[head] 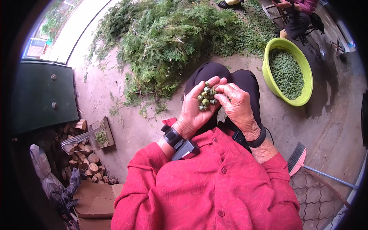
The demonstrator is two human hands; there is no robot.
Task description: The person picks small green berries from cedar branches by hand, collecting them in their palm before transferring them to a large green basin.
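My left hand [194,106] is cupped palm up above my lap and cradles several green conifer cones [205,100]. Over the edge of that palm, my right hand [237,105] has its thumb and forefinger pinched together at the cones; its fingertips partly hide whatever is between them, so a grip on a single cone is not clear. Past my knees lies a large heap of cut conifer branches [172,40] with flat green sprays. To the right stands a yellow-green plastic tub [266,73] holding many more green cones [286,74].
Loose cones [250,40] cover the floor beside the heap. A seated person [299,20] is at the upper right. A broom [299,161] lies at right. Split firewood [93,168], a dustpan [105,135], flattened cardboard [95,198] and a dark green cabinet [43,95] are at left.
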